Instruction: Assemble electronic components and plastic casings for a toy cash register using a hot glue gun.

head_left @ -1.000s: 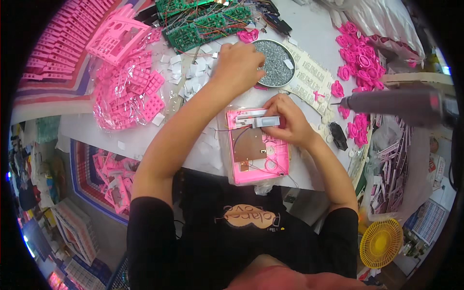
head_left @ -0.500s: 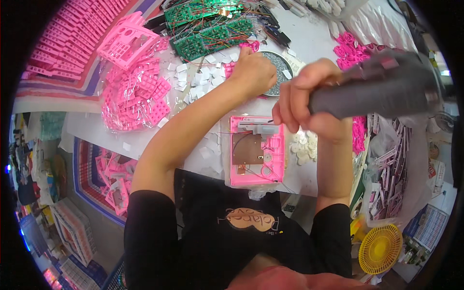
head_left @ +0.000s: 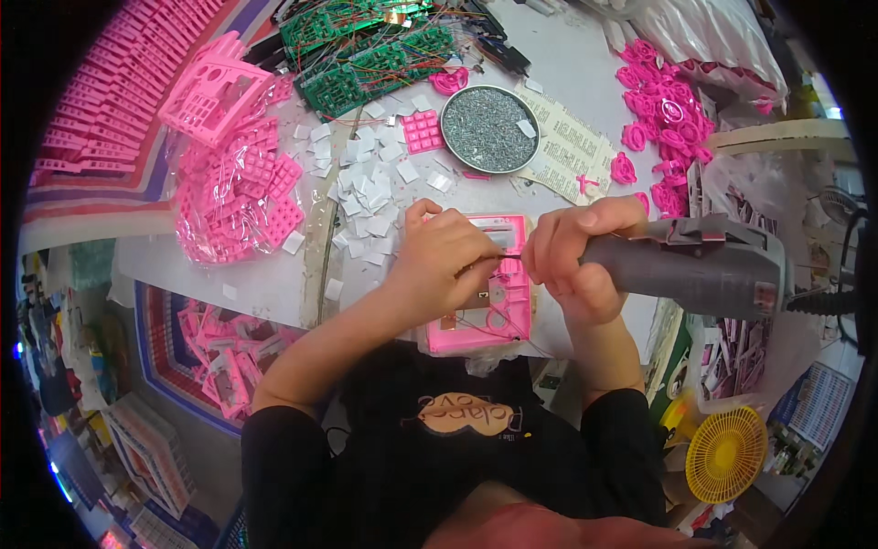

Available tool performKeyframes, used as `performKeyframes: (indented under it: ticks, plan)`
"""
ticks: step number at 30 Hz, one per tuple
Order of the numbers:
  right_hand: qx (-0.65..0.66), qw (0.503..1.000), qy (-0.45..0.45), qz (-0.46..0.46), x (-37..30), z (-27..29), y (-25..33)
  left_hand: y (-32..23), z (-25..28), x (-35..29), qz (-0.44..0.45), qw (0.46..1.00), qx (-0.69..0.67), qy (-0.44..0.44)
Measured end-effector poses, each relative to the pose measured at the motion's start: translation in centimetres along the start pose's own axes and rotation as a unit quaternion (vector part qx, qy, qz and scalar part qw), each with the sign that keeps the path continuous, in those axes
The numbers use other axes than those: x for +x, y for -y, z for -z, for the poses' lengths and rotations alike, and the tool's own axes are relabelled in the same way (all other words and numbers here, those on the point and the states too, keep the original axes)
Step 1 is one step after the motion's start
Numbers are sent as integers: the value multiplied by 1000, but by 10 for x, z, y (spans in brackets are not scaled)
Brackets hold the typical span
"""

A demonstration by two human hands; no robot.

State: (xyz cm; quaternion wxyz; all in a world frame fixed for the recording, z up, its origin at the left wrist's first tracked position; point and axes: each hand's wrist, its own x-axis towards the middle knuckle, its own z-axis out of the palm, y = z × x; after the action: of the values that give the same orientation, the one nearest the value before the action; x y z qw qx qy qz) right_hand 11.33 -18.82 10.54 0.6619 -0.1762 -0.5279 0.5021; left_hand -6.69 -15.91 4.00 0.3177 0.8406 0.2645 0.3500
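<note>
My right hand (head_left: 583,247) grips a dark grey electric screwdriver (head_left: 688,274), held nearly level with its thin bit pointing left. My left hand (head_left: 443,258) is closed in a pinch, its fingertips meeting the bit's tip. Whatever lies between those fingertips is too small to make out. Under both hands is an open pink plastic casing (head_left: 519,318), with a brown board (head_left: 447,322) and thin wires inside; the left hand hides part of it. Beyond the hands stands a round dish (head_left: 444,146) of small grey metal pieces that look like screws.
Loose white squares (head_left: 370,188) lie left of the casing, near a pink keypad (head_left: 422,133) and bagged pink parts (head_left: 233,197). Green circuit boards (head_left: 366,69) with wires are piled at the back. Pink ring-shaped parts (head_left: 672,112) and a printed sheet (head_left: 572,146) lie to the right.
My left hand has come back from the dish to the casing, pinching at the bit. My right hand has lowered the screwdriver and levelled it over the casing.
</note>
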Motion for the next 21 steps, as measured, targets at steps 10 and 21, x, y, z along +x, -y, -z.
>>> performKeyframes:
  ticks: [10, 21]
  plan:
    - [11, 999, -51, 8, 0, 12, -15, -9, -6, 8, 11, 986, 164, -32]
    - [-195, 976, -73, -58, -16, 43, -54, 7, -16, 2, 46, 975, 212, 44]
